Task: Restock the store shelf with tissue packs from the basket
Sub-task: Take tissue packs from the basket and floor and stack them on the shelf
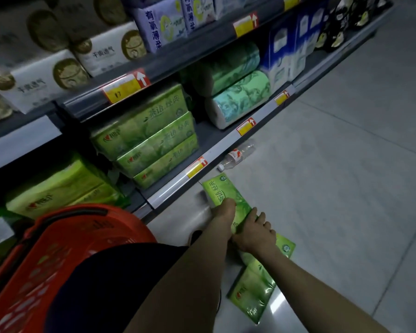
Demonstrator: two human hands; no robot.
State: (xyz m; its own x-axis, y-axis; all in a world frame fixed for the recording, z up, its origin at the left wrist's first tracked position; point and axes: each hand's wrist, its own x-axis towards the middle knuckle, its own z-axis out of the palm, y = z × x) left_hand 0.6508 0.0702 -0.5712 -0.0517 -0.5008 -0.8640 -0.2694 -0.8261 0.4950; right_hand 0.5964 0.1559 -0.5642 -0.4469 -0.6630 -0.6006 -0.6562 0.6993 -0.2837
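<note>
A green tissue pack (222,192) is held low over the floor in front of the bottom shelf. My left hand (223,212) grips its near left edge. My right hand (255,233) grips the same pack from the right. Under my right forearm, two more green packs lie on the floor: one (285,247) beside my wrist and another (252,294) nearer me. The red basket (65,239) stands at the lower left, partly hidden by my dark sleeve. Three stacked green packs (149,138) sit on the bottom shelf (178,188).
Another stack of green packs (58,186) sits on the shelf beside the basket. Green and teal paper rolls (235,102) lie further right. A clear plastic bottle (235,157) lies on the floor by the shelf edge. Grey tiled floor (346,188) spreads to the right.
</note>
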